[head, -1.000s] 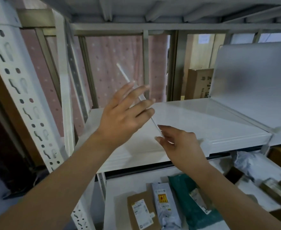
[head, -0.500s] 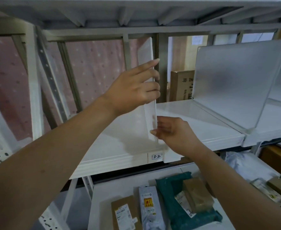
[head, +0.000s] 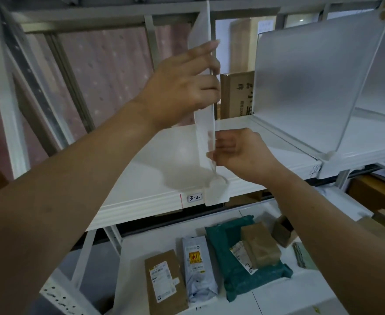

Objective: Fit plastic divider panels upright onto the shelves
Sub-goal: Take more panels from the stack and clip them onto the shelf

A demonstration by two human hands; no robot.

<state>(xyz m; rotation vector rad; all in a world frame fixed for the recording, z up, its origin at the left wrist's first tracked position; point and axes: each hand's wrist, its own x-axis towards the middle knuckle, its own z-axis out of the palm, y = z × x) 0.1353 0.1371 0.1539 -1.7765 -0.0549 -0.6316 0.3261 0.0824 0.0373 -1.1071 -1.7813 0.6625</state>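
Observation:
A frosted plastic divider panel (head: 202, 28) stands upright, edge-on to me, on the white shelf (head: 159, 169). Its front foot clip (head: 216, 192) hangs over the shelf's front lip beside a label reading 3-2 (head: 194, 197). My left hand (head: 182, 85) grips the panel's front edge at mid height, fingers wrapped around it. My right hand (head: 239, 153) pinches the same edge lower down, just above the clip. A second frosted divider (head: 312, 83) stands upright further right on the shelf.
The lower shelf (head: 289, 298) holds parcels: a brown envelope (head: 164, 283), a grey mailer (head: 198, 269), a teal bag (head: 255, 278) with a small carton (head: 261, 246) on it. A cardboard box (head: 237, 94) stands behind the shelf. A perforated white upright (head: 59, 298) rises at left.
The panel went from tilted and held loosely to upright on the shelf. My left hand closed around its edge, my right hand slid down near the clip, and the view moved closer.

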